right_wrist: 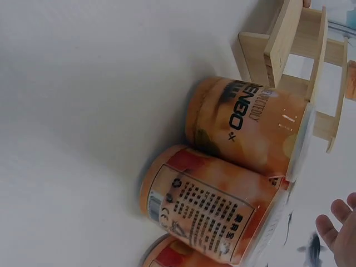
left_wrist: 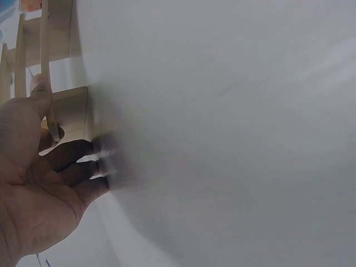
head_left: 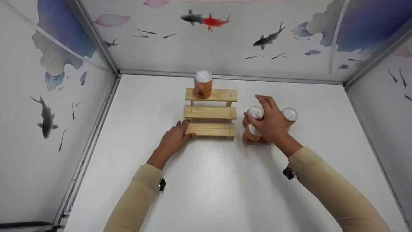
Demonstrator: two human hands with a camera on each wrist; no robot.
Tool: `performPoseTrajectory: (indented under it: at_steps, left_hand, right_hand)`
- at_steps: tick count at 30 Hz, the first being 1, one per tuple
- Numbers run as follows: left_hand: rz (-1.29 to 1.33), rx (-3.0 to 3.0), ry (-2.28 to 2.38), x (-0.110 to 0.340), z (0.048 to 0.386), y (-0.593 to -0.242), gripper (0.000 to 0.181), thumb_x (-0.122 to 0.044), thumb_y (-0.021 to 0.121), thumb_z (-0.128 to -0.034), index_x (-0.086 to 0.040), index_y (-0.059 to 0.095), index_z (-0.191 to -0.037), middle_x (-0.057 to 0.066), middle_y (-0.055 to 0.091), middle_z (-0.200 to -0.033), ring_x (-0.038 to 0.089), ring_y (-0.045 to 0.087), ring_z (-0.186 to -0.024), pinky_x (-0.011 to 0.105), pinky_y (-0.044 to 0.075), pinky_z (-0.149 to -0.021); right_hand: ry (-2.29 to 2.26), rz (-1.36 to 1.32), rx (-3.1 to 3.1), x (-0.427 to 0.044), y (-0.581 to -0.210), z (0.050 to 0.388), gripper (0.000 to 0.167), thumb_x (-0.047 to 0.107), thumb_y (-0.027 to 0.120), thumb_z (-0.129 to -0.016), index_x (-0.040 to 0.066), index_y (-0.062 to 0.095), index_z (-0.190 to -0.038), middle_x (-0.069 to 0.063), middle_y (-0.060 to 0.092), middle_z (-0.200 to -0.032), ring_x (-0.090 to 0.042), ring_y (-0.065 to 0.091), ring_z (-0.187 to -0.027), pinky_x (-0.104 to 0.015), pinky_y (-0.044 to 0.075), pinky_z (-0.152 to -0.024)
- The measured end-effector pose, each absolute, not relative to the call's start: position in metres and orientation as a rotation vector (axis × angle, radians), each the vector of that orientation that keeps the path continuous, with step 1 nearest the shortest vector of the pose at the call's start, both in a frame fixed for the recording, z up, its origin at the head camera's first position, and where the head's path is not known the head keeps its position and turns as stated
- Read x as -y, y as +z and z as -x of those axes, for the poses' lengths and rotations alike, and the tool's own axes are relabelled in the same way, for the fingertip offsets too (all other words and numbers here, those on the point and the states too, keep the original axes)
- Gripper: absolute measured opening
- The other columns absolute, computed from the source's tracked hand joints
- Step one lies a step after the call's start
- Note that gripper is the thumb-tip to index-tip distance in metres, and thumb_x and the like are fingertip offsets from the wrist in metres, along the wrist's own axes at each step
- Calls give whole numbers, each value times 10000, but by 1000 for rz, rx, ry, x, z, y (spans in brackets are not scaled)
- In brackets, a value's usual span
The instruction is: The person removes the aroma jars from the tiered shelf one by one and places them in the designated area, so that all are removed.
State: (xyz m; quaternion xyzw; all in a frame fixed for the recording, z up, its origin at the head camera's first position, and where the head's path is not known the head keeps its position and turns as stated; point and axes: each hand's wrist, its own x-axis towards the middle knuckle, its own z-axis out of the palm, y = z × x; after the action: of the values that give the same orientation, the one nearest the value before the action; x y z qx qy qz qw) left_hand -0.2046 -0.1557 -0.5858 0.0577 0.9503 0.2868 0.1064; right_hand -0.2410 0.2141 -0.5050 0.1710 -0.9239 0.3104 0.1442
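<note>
A three-step wooden rack [head_left: 210,112] stands on the white table, with one orange can [head_left: 203,87] upright on its top step. My left hand [head_left: 173,139] pinches the left end of the lowest step. In the left wrist view, the thumb lies on the board [left_wrist: 45,61] and the other fingers point down toward the table. Right of the rack, several orange cans with pale lids stand close together. Over them is my right hand [head_left: 270,120], fingers spread, thumb by the back-left can [head_left: 256,112]. In the right wrist view, its fingertips [right_wrist: 327,227] appear apart from the printed cans [right_wrist: 211,203].
Another can [head_left: 290,116] stands at the right of the group, and one [head_left: 252,134] at its front left. White panels [head_left: 225,54] painted with fish enclose the table [head_left: 206,190] at the back and sides.
</note>
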Motion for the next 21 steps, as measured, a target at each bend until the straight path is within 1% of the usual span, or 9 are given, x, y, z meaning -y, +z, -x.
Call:
performPoseTrajectory:
  at_steps: [4, 8, 15, 18, 21]
  left_hand:
    - [-153, -2785, 844, 155, 205, -586, 794, -552, 636, -1095, -112, 406, -1715, 315, 392, -1730, 509, 488, -1558, 672, 475, -1200]
    - [-156, -2789, 842, 156, 206, -587, 796, -556, 635, -1093, -114, 407, -1716, 316, 392, -1728, 504, 490, -1558, 665, 479, -1200]
    - [-158, -2789, 857, 157, 205, -589, 774, -535, 636, -1103, -116, 411, -1713, 323, 389, -1729, 506, 491, -1556, 668, 480, -1198]
    - [-154, -2788, 856, 156, 205, -589, 771, -529, 638, -1106, -119, 405, -1716, 324, 381, -1733, 509, 499, -1548, 669, 482, -1196]
    - [-152, -2793, 860, 156, 205, -589, 764, -529, 635, -1109, -120, 411, -1713, 324, 386, -1730, 512, 507, -1541, 669, 488, -1189]
  right_hand:
    - [900, -533, 2658, -199, -502, 247, 761, 403, 832, -1007, 87, 522, -1625, -168, 572, -1563, -404, 653, -1367, -601, 583, -1072]
    - [859, -592, 2660, -185, -497, 253, 781, 431, 808, -1024, 71, 498, -1644, -193, 571, -1571, -417, 656, -1359, -592, 585, -1066]
    - [916, -632, 2664, -161, -490, 260, 803, 430, 809, -1023, 88, 471, -1665, -178, 566, -1581, -422, 659, -1346, -594, 557, -1109]
    - [958, -636, 2656, -152, -489, 264, 818, 439, 817, -1016, 98, 463, -1670, -167, 571, -1569, -417, 653, -1357, -593, 552, -1117]
    - [984, -655, 2632, -143, -489, 268, 822, 430, 822, -1013, 86, 462, -1667, -181, 582, -1549, -415, 660, -1347, -590, 559, -1104]
